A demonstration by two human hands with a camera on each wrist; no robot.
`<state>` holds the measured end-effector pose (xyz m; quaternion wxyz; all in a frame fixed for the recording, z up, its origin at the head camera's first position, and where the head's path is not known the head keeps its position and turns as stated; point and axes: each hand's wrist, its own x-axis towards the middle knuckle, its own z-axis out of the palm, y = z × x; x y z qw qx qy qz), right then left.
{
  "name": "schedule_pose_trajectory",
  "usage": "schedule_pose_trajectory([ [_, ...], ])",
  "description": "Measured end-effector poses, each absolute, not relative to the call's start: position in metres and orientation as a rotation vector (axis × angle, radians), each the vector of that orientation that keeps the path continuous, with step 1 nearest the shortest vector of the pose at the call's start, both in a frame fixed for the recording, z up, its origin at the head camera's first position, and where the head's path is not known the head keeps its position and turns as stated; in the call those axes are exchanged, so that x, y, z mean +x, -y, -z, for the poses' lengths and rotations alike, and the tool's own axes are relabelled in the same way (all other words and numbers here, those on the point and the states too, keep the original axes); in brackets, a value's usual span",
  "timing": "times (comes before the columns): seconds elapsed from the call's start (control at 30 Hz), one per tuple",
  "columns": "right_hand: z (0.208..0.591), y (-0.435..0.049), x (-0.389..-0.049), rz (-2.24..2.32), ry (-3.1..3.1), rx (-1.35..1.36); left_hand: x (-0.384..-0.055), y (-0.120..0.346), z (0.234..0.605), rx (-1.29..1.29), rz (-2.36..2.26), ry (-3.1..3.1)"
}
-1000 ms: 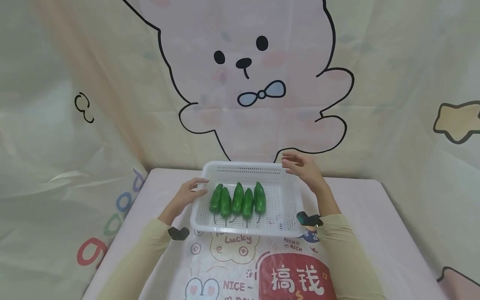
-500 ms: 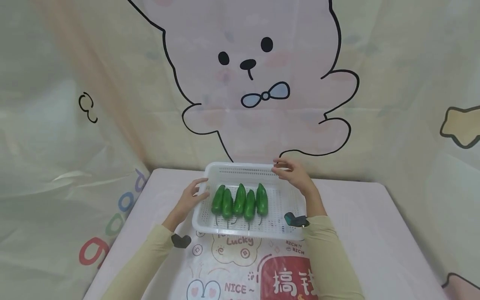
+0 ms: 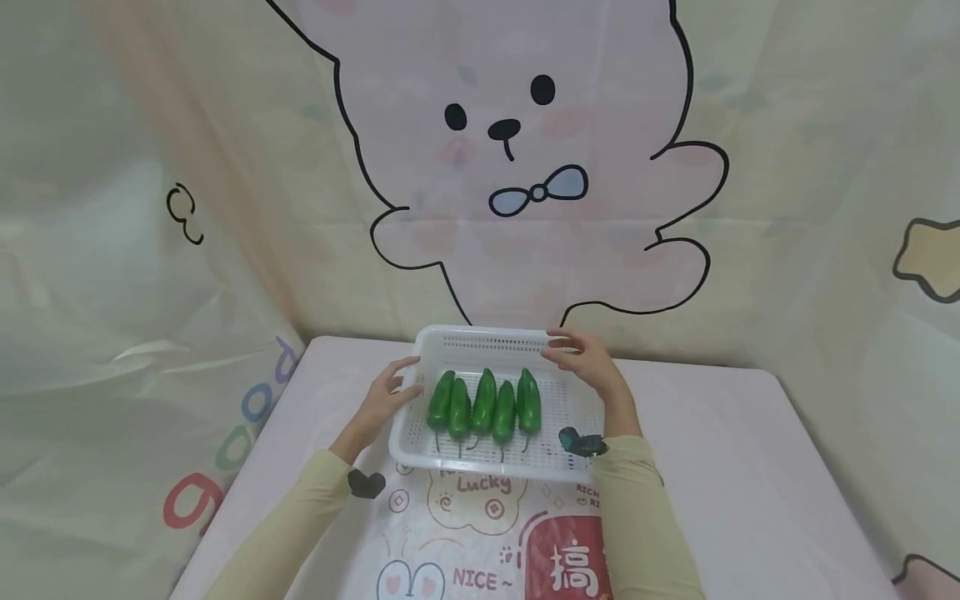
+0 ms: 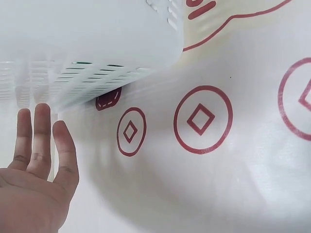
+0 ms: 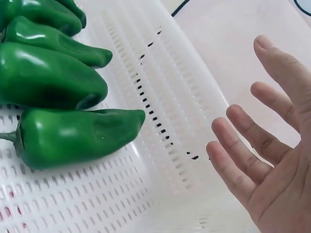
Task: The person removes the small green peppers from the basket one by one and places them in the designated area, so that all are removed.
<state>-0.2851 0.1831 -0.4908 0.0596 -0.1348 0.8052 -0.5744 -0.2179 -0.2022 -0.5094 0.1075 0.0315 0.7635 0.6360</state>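
Note:
Several glossy green peppers (image 3: 483, 402) lie side by side in a white perforated plastic basket (image 3: 487, 472), their stems toward the person. My left hand (image 3: 381, 406) is at the basket's left rim; in the left wrist view three straight fingers (image 4: 42, 141) reach up to the outer wall. At the back right, my right hand (image 3: 592, 364) overlaps the basket in the head view. Its fingers are spread and nothing is between them. The right wrist view has this hand beside the sloping basket wall (image 5: 194, 92), with the nearest pepper (image 5: 80, 136) to its left.
The basket stands on a white table (image 3: 720, 467) whose cover carries red print (image 3: 567, 558) in front. A curtain with a large cartoon bear (image 3: 517, 250) hangs close behind. Another sheet with coloured letters (image 3: 192, 500) borders the left side.
My right hand has moved left, from the basket's back right corner to over its back part. The left hand has stayed at the left rim. The head view has shifted slightly.

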Motion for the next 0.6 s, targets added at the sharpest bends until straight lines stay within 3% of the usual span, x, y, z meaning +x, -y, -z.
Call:
schedule_pose_trajectory([
  [0.6,0.516,-0.152,-0.279,1.793,-2.342,-0.248,-0.233,0.207,0.546,0.040,-1.860,-2.302],
])
